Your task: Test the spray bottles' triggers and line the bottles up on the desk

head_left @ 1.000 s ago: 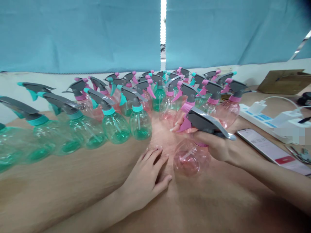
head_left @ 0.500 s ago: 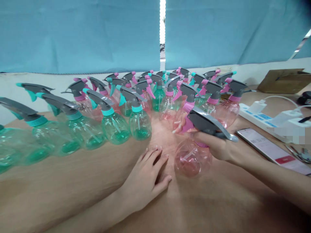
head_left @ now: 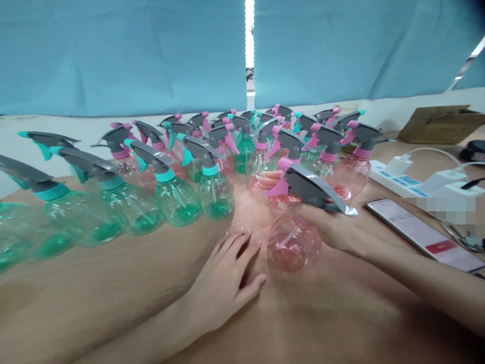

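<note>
My right hand (head_left: 333,227) is around the neck of a pink spray bottle (head_left: 290,247), just below its grey head and pink trigger. Its fingers reach past the far side of the neck, partly hidden by the trigger, and the thumb shows in front. The round, see-through bottle is upright, close to the table surface. My left hand (head_left: 223,278) lies flat on the table to the left of this bottle, fingers spread, holding nothing. Nearest beyond it stands a green spray bottle (head_left: 216,197) with a turquoise collar.
Several green spray bottles (head_left: 178,202) line the left, and more pink and green ones crowd the back. To the right lie a phone (head_left: 420,230), a white power strip (head_left: 413,187) with plugged-in chargers, and a cardboard box (head_left: 435,124). A blue curtain (head_left: 125,55) hangs behind.
The pink spray bottle has shifted slightly left and away from me with my right hand, whose fingers now look straighter. My left hand has stayed flat on the table.
</note>
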`<state>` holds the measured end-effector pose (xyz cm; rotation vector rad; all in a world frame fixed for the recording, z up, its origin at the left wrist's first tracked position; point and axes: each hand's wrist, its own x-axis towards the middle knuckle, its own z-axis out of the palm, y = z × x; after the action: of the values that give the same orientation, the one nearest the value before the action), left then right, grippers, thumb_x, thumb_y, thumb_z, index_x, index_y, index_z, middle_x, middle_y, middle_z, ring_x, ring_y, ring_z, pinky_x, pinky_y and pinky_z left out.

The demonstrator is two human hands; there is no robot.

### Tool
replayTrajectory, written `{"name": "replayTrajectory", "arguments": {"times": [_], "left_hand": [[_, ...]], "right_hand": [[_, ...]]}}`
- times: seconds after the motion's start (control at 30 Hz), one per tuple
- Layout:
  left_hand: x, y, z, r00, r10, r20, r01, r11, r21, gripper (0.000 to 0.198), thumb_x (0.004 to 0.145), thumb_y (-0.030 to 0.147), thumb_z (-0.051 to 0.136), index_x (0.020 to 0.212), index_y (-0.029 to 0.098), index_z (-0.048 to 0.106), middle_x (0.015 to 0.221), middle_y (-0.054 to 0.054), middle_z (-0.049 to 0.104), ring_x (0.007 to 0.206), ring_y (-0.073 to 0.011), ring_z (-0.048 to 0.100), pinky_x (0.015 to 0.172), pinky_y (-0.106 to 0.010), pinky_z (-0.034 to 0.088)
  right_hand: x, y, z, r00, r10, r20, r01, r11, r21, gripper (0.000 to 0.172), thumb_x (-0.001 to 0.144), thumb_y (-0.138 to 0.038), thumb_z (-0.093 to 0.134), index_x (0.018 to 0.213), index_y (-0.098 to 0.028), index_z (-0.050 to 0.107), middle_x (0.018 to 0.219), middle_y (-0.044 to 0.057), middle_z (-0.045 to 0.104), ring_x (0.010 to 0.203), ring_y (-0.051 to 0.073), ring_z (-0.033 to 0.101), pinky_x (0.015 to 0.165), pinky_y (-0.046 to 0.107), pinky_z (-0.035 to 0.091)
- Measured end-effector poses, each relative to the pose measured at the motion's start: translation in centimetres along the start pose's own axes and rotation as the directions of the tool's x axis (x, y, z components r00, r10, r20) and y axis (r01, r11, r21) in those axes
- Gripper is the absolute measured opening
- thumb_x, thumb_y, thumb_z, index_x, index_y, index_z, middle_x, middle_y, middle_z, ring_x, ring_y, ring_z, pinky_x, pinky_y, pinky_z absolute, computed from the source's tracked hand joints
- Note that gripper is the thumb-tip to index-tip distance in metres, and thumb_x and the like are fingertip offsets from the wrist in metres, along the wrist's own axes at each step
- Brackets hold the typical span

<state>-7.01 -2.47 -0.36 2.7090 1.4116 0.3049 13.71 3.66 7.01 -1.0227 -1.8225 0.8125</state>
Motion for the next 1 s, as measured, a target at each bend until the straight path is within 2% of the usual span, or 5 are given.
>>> {"name": "replayTrajectory", "arguments": {"times": [0.2, 0.33, 0.43, 0.83, 1.0], "left_hand": [[0.0, 0.0, -0.1, 1.000, -0.004, 0.010, 0.004, 1.000, -0.002, 0.051, 0.094, 0.042, 0.051, 0.136, 0.015, 0.046, 0.144, -0.014, 0.042, 0.135, -0.0299, 0.034, 0.109, -0.051, 0.030], [0.1, 0.0, -0.1, 1.000, -0.002, 0.006, 0.002, 1.000, -0.002, 0.051, 0.094, 0.042, 0.050, 0.136, 0.015, 0.046, 0.144, -0.014, 0.042, 0.134, -0.0307, 0.034, 0.108, -0.051, 0.030], [0.1, 0.0, -0.1, 1.000, 0.004, 0.007, -0.004, 1.000, 0.000, 0.050, 0.094, 0.042, 0.050, 0.136, 0.014, 0.047, 0.144, -0.015, 0.042, 0.135, -0.0306, 0.034, 0.108, -0.051, 0.030], [0.1, 0.0, -0.1, 1.000, 0.009, 0.000, -0.009, 1.000, 0.007, 0.051, 0.094, 0.043, 0.050, 0.136, 0.014, 0.046, 0.143, -0.014, 0.044, 0.134, -0.0293, 0.035, 0.109, -0.049, 0.029], [0.1, 0.0, -0.1, 1.000, 0.005, -0.002, -0.005, 1.000, 0.005, 0.051, 0.094, 0.043, 0.050, 0.136, 0.014, 0.047, 0.143, -0.015, 0.044, 0.134, -0.0305, 0.036, 0.108, -0.050, 0.029]], "right_hand": [[0.2, 0.7, 0.0, 1.000, 0.012, 0.021, -0.014, 0.996, 0.091, 0.006, 0.073, -0.020, 0.055, 0.076, -0.025, 0.054, 0.063, -0.003, 0.043, 0.058, 0.015, 0.043, 0.058, 0.031, 0.038], [0.2, 1.0, 0.1, 1.000, -0.020, -0.003, 0.020, 0.994, 0.104, 0.020, 0.073, -0.021, 0.055, 0.092, -0.026, 0.060, 0.071, -0.001, 0.054, 0.066, 0.018, 0.051, 0.065, 0.034, 0.043], [0.1, 1.4, 0.1, 1.000, -0.029, 0.009, 0.028, 0.992, 0.122, 0.023, 0.075, -0.021, 0.055, 0.097, -0.025, 0.060, 0.075, 0.000, 0.058, 0.069, 0.019, 0.053, 0.067, 0.035, 0.044], [0.1, 1.6, 0.1, 1.000, -0.028, 0.003, 0.027, 0.991, 0.134, 0.027, 0.074, -0.019, 0.056, 0.100, -0.027, 0.059, 0.071, -0.002, 0.055, 0.068, 0.018, 0.051, 0.067, 0.035, 0.043], [0.2, 0.9, 0.1, 0.999, -0.036, -0.032, 0.038, 0.995, 0.093, 0.013, 0.069, -0.019, 0.055, 0.079, -0.025, 0.059, 0.064, -0.002, 0.049, 0.058, 0.014, 0.042, 0.056, 0.031, 0.039]]}}
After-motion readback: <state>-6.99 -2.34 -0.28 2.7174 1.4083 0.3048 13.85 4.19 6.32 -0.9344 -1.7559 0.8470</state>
